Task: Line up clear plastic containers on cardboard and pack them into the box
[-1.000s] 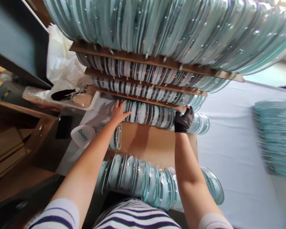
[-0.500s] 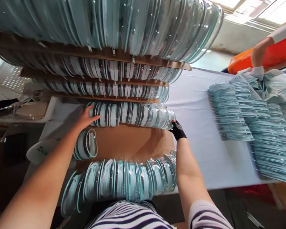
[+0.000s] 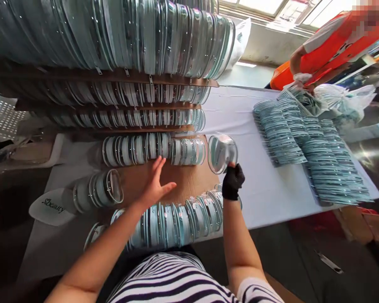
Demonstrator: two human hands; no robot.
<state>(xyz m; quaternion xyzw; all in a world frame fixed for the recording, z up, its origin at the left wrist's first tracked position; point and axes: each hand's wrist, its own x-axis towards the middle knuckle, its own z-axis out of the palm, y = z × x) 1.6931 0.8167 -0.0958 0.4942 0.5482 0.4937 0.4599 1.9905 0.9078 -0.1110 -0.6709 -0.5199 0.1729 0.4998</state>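
Observation:
My right hand [image 3: 233,181], in a black fingerless glove, grips a round clear plastic pouch [image 3: 222,153] with pale teal edging, lifted off the right end of a row. My bare left hand [image 3: 158,185] is open above the cardboard, fingers spread, its fingertips near the lower edge of the middle row of clear pouches [image 3: 145,149]. Closer to my body lies another row of teal-edged pouches [image 3: 177,225], partly hidden by my left forearm. A short group of pouches [image 3: 96,189] lies at the left, beside a white oval piece [image 3: 52,206] with dark lettering.
Stacked layers of pouches on cardboard [image 3: 129,42] rise at the back left. Flat teal pieces [image 3: 278,130] lie in piles on the white-covered table [image 3: 255,193] at right. Beyond them a person in an orange vest [image 3: 328,42] handles things by a basket [image 3: 306,101].
My left hand has let go of the row's left end and moved right. My right hand has drawn one pouch away from the row's right end. The view has shifted right.

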